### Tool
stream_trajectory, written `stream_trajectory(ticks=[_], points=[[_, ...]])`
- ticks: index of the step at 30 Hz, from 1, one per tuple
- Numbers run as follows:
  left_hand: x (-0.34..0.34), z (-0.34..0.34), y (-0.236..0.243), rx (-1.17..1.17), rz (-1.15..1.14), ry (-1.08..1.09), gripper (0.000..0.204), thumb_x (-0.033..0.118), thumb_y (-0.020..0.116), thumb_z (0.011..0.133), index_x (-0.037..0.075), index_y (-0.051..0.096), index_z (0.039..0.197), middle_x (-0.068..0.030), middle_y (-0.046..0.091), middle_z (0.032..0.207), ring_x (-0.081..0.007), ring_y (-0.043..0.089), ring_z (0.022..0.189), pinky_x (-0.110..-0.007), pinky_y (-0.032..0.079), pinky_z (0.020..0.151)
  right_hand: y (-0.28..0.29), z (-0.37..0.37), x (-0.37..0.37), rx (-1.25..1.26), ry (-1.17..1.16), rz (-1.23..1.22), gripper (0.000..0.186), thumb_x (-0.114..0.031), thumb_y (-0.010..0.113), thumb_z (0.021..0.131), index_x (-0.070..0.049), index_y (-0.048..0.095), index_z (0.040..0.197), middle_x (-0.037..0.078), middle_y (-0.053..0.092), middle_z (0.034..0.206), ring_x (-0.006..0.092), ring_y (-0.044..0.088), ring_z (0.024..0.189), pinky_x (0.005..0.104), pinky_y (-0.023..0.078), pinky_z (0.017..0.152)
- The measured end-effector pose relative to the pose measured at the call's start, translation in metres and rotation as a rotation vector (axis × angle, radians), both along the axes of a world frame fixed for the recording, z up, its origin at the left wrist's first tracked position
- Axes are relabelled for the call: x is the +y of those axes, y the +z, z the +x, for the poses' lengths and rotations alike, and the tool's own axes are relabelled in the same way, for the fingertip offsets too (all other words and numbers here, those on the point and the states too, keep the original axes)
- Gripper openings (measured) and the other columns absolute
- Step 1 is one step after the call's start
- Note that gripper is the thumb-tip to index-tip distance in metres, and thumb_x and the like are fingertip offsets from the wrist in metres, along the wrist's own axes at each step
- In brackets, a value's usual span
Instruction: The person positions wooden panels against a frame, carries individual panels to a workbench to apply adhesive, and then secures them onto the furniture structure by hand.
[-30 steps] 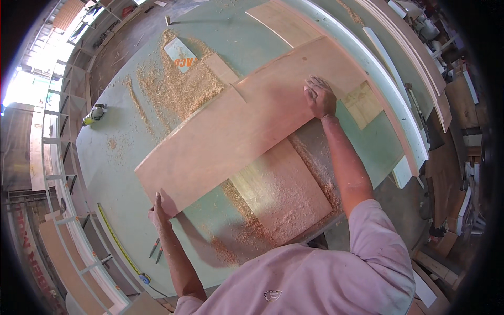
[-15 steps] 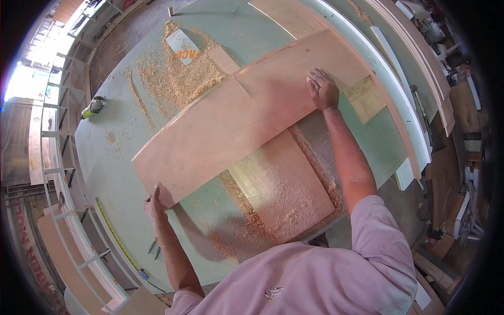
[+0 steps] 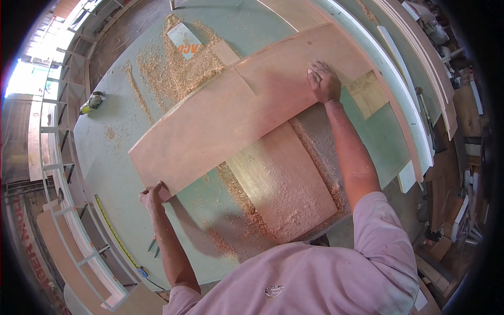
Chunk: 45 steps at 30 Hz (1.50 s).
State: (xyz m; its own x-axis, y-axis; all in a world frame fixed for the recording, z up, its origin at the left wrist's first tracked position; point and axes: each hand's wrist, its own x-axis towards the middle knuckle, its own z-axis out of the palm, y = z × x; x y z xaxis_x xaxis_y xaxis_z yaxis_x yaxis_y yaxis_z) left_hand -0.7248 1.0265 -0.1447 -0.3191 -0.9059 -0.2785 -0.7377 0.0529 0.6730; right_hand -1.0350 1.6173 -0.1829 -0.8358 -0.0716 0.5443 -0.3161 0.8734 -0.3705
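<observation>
A long, thin plywood panel [image 3: 210,121] lies slantwise across the middle, over other sheets on a pale green work surface [image 3: 113,173]. My left hand [image 3: 152,195] is closed on the panel's lower left corner, thumb on top and fingers around the edge. Farther right, my right hand [image 3: 324,83] grips the near edge, its curled fingers resting on the upper face. A thin dark line crosses part of the panel near its far edge. Beneath it, a dust-covered wooden board [image 3: 286,184] sticks out toward me.
Wood shavings [image 3: 181,73] pile up beyond the panel, around a white piece with orange lettering [image 3: 185,41]. A green-and-black power tool [image 3: 93,103] sits at the far left. Nearer are a yellow tape measure [image 3: 116,235] and pliers [image 3: 153,244]. Long strips [image 3: 391,79] line the right side.
The panel's left end has shifted slightly away from me, with my left hand still on its corner. My right hand keeps its place on the near edge. The whole view has moved a little.
</observation>
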Motion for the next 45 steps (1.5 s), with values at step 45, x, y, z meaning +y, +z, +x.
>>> stream_trajectory(ticks=[45], points=[[-0.055, -0.05, 0.0, 0.069, 0.111, -0.048, 0.068, 0.022, 0.093, 0.065, -0.012, 0.058, 0.112, -0.0162, 0.063, 0.084, -0.0204, 0.051, 0.05, -0.034, 0.04, 0.045, -0.004, -0.061, -0.031, -0.003, 0.006, -0.001, 0.04, -0.034, 0.057, 0.094, -0.006, 0.074, 0.115, 0.015, 0.067, 0.129, 0.0301, 0.06, 0.125, 0.0405, 0.04, 0.113]])
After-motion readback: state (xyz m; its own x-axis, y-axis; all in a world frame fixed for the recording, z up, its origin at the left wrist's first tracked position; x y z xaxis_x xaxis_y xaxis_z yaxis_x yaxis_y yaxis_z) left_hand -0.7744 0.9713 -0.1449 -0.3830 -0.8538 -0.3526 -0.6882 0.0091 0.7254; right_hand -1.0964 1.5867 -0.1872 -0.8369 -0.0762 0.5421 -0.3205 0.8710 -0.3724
